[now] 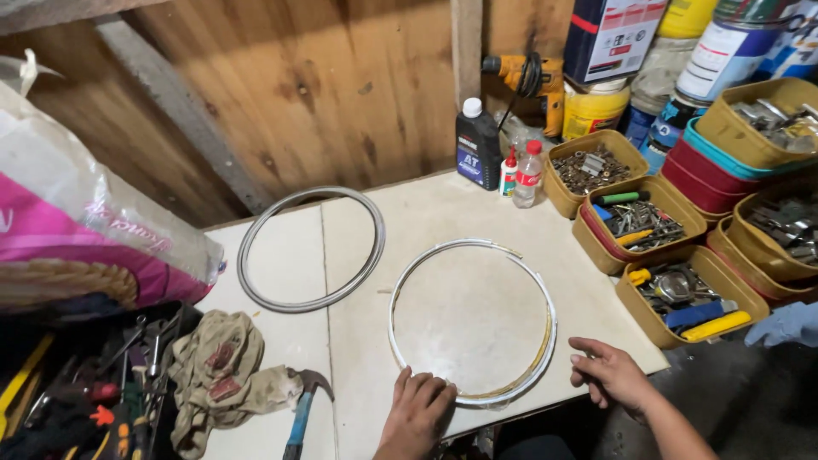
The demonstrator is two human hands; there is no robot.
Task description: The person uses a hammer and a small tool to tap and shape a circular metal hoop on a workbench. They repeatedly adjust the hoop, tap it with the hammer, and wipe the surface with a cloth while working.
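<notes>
A person is steadying a white ring (471, 321) lying flat on the pale desk (358, 358), the left hand (417, 407) pressing fingers down on the ring's near edge, seemingly to keep it from sliding. The right hand (609, 373) is resting just outside the ring's right side, fingers loosely curled and pinching nothing. A second, grey ring (311, 249) is lying well apart, towards the wooden wall. Yellow tubs of hardware (682, 294) are standing within reach at the right, a crumpled rag (226, 375) and a blue-handled hammer (302, 409) at the left.
</notes>
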